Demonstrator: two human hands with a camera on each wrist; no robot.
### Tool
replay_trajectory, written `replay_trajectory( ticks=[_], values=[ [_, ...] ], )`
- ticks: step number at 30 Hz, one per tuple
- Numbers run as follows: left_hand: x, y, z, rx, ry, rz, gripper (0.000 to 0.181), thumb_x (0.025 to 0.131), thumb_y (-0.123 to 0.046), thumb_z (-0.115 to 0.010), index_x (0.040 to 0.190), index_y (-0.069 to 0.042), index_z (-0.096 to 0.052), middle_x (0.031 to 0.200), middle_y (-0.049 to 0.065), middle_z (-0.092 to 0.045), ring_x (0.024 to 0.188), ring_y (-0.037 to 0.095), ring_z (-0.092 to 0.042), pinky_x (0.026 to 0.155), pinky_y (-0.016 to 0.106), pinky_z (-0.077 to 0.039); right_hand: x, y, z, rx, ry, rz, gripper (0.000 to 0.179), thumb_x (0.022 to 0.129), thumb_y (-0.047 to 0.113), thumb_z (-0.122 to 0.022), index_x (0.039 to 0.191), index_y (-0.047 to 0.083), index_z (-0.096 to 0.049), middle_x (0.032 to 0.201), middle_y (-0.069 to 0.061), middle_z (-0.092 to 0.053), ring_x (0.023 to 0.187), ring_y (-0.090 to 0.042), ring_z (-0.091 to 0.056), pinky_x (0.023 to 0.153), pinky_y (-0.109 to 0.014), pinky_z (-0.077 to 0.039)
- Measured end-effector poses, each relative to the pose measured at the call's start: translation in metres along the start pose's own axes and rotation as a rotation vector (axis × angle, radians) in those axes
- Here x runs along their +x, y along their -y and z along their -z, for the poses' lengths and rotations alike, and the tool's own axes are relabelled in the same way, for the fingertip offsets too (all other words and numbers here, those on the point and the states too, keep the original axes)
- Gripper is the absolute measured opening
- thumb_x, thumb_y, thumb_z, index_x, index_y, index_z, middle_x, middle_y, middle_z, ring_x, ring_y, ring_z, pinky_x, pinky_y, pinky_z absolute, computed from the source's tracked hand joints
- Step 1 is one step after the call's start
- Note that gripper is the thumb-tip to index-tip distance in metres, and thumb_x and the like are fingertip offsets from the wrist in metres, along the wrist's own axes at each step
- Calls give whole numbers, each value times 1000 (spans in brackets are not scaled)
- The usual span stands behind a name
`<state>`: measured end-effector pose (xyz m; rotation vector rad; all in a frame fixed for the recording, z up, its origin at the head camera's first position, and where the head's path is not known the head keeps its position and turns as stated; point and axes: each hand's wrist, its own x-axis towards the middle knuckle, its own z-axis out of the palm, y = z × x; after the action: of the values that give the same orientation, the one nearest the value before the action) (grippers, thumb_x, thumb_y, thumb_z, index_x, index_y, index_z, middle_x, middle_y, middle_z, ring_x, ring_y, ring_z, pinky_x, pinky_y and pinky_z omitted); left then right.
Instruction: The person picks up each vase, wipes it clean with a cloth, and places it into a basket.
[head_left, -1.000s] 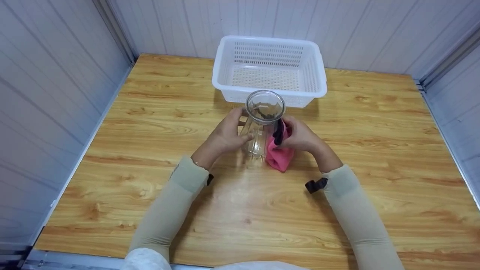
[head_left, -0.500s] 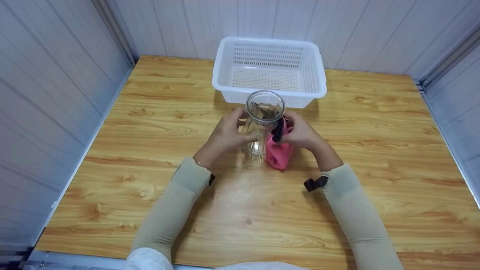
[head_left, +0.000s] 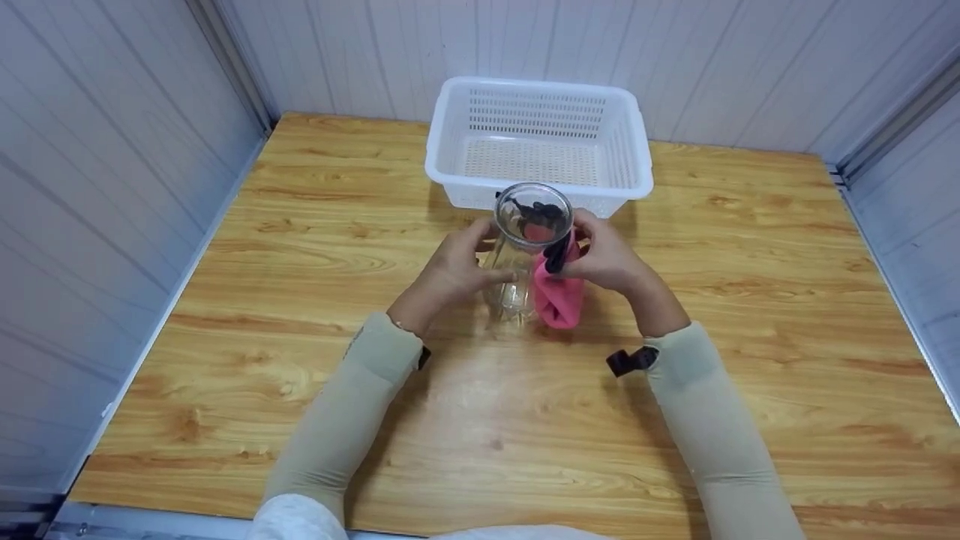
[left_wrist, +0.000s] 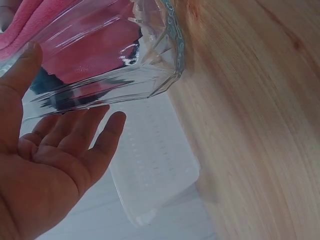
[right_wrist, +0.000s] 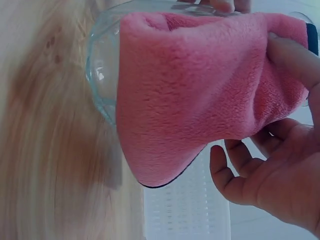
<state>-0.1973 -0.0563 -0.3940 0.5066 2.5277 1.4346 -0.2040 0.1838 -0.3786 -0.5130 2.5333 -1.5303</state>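
A clear faceted glass vase (head_left: 517,300) with a thick round rim stands between both hands, mouth up. My left hand (head_left: 452,264) holds its left side, thumb across the near face and fingers around the far side. In the left wrist view the vase's base (left_wrist: 167,55) shows beyond the fingertips. A pink plush cloth (head_left: 559,304) with dark edging lies against the right side of the glass. My right hand (head_left: 611,259) pinches the cloth near the top, and its lower part hangs down. Through the vase mouth, pink and dark edging show behind the glass.
A white plastic basket (head_left: 540,84) with slotted walls stands behind the vase, near the back wall; nothing lies in it. The wood-grain table (head_left: 480,450) is closed in by pale panels (head_left: 360,52) at the back and sides.
My right hand has shifted slightly up and away along the vase, and the cloth has risen with it. More pink and dark edging now shows through the mouth. My left hand stays nearly in place.
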Motion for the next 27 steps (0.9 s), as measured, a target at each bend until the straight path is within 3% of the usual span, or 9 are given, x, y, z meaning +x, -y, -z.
replay_trajectory(
  ticks=[8, 13, 21, 27],
  values=[
    [-1, 2, 2, -22, 2, 21, 73, 74, -21, -83, 137, -17, -46, 136, 4, -56, 126, 27, -54, 106, 41, -47, -3, -20, -14, -123, 76, -10, 53, 59, 6, -88, 105, 6, -64, 93, -5, -63, 84, -16, -56, 71, -24, -49],
    [0, 3, 1, -9, 5, 4, 74, 75, -20, -83, 139, -18, -45, 138, 5, -56, 127, 27, -54, 108, 42, -46, -6, -26, -17, -185, 71, -30, 52, 57, 6, -88, 104, 7, -65, 90, -4, -65, 82, -16, -54, 74, -24, -48],
    [-1, 1, 0, 32, 11, 22, 72, 77, -24, -82, 138, -20, -44, 142, 5, -52, 130, 26, -51, 108, 42, -46, -6, -20, -14, -147, 57, -5, 55, 58, 6, -89, 107, 3, -64, 97, -8, -65, 85, -16, -55, 76, -24, -47],
    [-2, 0, 1, 36, 12, 51, 68, 77, -24, -81, 136, -23, -46, 143, 4, -51, 131, 24, -50, 109, 41, -45, -7, -1, -11, -73, -25, -32, 62, 62, 9, -88, 117, 4, -60, 105, -8, -61, 89, -19, -56, 79, -27, -48]
  ],
)
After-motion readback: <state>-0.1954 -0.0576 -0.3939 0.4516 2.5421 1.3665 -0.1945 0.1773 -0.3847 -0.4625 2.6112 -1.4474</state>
